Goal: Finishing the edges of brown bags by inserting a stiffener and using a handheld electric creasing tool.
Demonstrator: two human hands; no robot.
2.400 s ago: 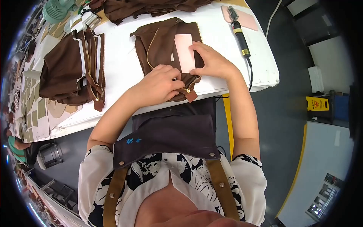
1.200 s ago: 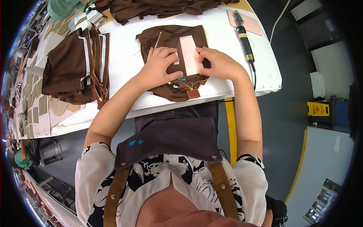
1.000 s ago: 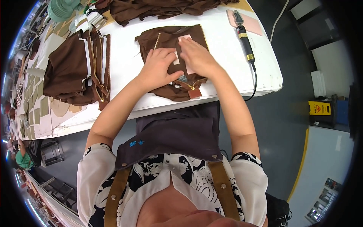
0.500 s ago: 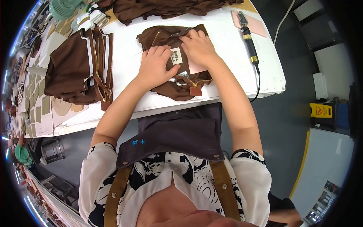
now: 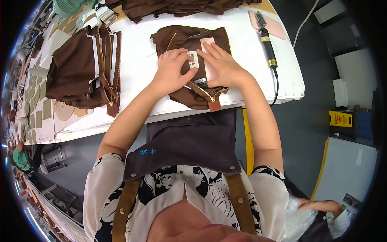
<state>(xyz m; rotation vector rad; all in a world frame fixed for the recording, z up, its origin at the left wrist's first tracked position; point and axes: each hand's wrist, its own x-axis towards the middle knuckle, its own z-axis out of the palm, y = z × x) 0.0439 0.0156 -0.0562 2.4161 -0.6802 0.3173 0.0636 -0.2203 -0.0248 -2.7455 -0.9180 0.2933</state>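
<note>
A brown fabric piece (image 5: 183, 32) with gold zips, looking like an unfinished bag, lies on the white table in front of me. My left hand (image 5: 174, 72) rests on its left part, thumb apart and fingers bent over the edge of a cream label (image 5: 195, 60). Over a pale pink strip (image 5: 210, 73) my right hand (image 5: 225, 66) lies with fingers spread, pressing it against the fabric. Part of the strip is hidden beneath that hand. A reddish-brown tab (image 5: 215, 106) hangs from the zip end at the near table edge.
To the left sits a stack of brown zipped pieces (image 5: 72, 66). More brown fabric (image 5: 173, 8) is heaped at the back. A black corded hand tool (image 5: 267, 44) lies partly on a pink pad (image 5: 276, 28) at right. Another person's hand (image 5: 312, 205) shows at lower right.
My right hand has moved nearer and spread out over the pink strip, which now shows more. The brown piece has shifted slightly right. Another person's arm with clear plastic has appeared at lower right.
</note>
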